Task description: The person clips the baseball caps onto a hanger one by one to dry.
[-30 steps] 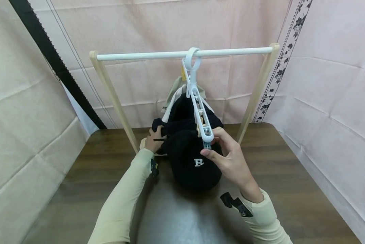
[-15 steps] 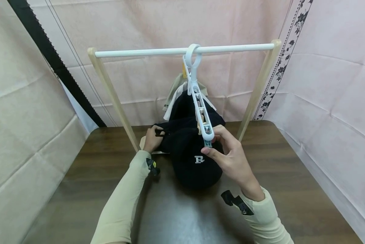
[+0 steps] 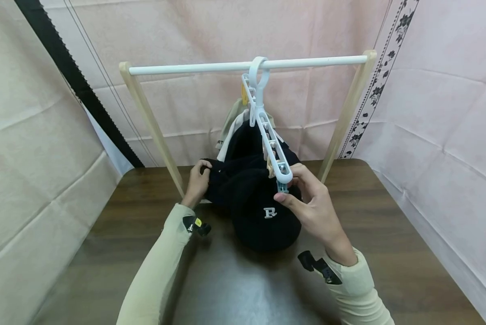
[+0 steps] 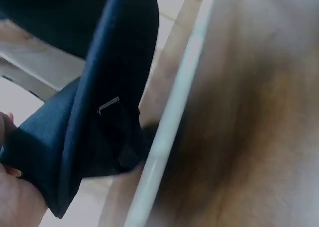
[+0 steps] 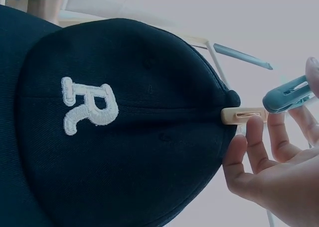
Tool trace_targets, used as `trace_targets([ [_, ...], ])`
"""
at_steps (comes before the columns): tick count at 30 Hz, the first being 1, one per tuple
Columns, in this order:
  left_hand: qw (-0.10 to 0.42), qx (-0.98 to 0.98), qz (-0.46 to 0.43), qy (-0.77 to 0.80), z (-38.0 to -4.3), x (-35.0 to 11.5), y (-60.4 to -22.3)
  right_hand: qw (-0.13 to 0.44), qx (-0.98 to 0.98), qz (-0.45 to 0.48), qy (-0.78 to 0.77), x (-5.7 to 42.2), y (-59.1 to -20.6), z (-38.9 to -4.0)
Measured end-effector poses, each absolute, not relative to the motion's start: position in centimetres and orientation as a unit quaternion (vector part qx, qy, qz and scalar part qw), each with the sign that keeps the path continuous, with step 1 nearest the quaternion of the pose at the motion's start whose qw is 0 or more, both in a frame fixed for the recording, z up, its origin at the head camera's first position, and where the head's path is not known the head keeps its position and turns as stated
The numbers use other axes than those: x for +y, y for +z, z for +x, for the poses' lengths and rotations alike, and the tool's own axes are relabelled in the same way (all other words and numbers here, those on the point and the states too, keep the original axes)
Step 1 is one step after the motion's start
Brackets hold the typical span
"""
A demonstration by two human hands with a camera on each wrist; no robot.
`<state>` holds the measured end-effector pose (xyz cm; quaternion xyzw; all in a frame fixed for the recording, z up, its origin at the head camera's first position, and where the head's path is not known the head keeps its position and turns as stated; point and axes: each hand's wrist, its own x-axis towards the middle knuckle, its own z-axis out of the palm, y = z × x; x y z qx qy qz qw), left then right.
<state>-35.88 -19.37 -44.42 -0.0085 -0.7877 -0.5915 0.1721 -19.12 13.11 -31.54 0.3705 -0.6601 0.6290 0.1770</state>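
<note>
A black cap (image 3: 263, 230) with a white R faces me under the front end of a pale blue folding hanger (image 3: 271, 144). In the right wrist view a beige clip (image 5: 243, 116) bites its crown by the top button. My right hand (image 3: 314, 205) pinches the blue clip (image 3: 282, 186) at the hanger's front tip between thumb and fingers. Its other fingertips lie near the beige clip. My left hand (image 3: 198, 183) pinches an edge of dark fabric (image 3: 220, 180) left of the R cap. A small metal buckle (image 4: 108, 106) shows on that fabric in the left wrist view.
The hanger hooks over a white rod (image 3: 190, 68) between pale wooden posts (image 3: 344, 117). Beige and white items (image 3: 235, 122) hang behind, by a yellow clip (image 3: 244, 95). Below runs a brown wooden table (image 3: 243, 289); pale cloth (image 3: 308, 36) surrounds it.
My left hand has moved left and slightly up, drawing the dark fabric's edge outward. My right hand, the hanger's front end and the R cap have shifted a little to the right.
</note>
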Motion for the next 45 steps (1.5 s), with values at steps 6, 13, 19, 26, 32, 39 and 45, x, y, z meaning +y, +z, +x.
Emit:
trace_targets([
  [6, 0.170, -0.786, -0.011, -0.595, -33.3, -19.7, -44.8, 0.182, -0.640, 0.370, 0.648, 13.4, -31.5, -19.3],
  [13, 0.119, -0.789, -0.032, -0.602, -30.3, -20.3, -44.2, 0.189, -0.624, 0.377, 0.658, 13.7, -31.3, -19.5],
  [19, 0.033, -0.772, 0.033, -0.634, -28.6, -20.7, -45.1, 0.187, -0.613, 0.387, 0.663, 13.7, -31.6, -19.7],
  [26, -0.039, -0.802, -0.001, -0.597, -29.6, -21.3, -47.9, 0.191, -0.624, 0.370, 0.661, 14.1, -31.7, -19.8],
  [32, -0.013, -0.793, -0.024, -0.608, -29.8, -21.8, -47.1, 0.195, -0.632, 0.368, 0.653, 14.2, -31.3, -20.0],
  [39, 0.044, -0.797, -0.031, -0.602, -29.0, -21.6, -45.3, 0.193, -0.639, 0.369, 0.646, 14.2, -30.9, -19.9],
  [45, 0.091, -0.808, -0.052, -0.580, -27.9, -21.3, -43.6, 0.189, -0.629, 0.371, 0.656, 14.0, -31.1, -20.0],
])
